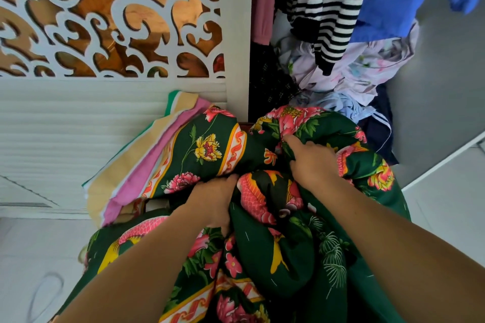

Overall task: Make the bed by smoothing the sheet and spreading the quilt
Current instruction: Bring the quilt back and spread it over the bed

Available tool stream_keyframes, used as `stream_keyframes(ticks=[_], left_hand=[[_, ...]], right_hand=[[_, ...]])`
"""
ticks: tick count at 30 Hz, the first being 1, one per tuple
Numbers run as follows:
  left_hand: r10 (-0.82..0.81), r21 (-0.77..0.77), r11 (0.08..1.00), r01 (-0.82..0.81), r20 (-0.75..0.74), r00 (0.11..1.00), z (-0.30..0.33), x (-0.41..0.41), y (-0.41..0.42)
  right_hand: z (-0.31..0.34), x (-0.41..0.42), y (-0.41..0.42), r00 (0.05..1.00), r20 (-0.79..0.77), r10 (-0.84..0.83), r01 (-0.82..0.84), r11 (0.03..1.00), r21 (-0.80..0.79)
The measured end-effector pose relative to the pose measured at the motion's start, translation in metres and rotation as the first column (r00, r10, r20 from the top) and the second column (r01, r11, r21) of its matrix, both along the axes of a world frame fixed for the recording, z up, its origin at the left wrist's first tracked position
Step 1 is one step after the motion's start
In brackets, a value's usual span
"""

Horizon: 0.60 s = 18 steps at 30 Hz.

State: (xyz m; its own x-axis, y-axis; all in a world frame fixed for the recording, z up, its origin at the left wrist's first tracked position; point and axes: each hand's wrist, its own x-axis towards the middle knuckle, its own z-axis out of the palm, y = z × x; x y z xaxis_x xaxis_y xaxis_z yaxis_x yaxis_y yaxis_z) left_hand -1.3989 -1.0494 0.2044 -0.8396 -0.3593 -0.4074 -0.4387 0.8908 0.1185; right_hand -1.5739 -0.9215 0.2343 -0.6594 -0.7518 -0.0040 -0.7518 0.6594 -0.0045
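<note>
Both your hands grip the bunched green floral quilt (pixel 210 144): your left hand (pixel 212 202) curls its fingers round a fold, your right hand (pixel 312 160), just beyond it, digs curled fingers into the fabric. A striped cloth (pixel 136 165) lies left of your left hand.

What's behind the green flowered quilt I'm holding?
Behind the quilt, a yellow, pink and green striped cloth sticks out at left, and a heap of crumpled clothes lies at right. Whatever sits directly under the bundle is covered.
</note>
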Motion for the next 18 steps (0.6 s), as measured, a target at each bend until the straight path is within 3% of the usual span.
stream_keyframes(ticks=[4, 11, 15, 18], left_hand=[[-0.064, -0.164, 0.985, 0.057, -0.038, 0.997, -0.002, 0.013, 0.024], [-0.198, -0.235, 0.966, 0.104, -0.423, 0.884, -0.011, 0.055, 0.046], [-0.118, -0.217, 0.976, 0.028, -0.412, 0.904, -0.009, 0.053, 0.038], [-0.014, -0.088, 0.996, -0.017, -0.34, 0.94, -0.012, 0.049, 0.034]], right_hand=[[-0.002, -0.002, 0.006, 0.999, 0.024, 0.037, -0.036, 0.999, -0.023], [0.006, 0.01, 0.023, 0.999, 0.037, 0.002, 0.004, 0.989, -0.151], [0.012, 0.024, 0.015, 0.981, 0.191, -0.041, 0.1, 0.945, -0.31], [0.018, 0.031, -0.001, 0.935, 0.352, -0.039, 0.127, 0.964, -0.233]])
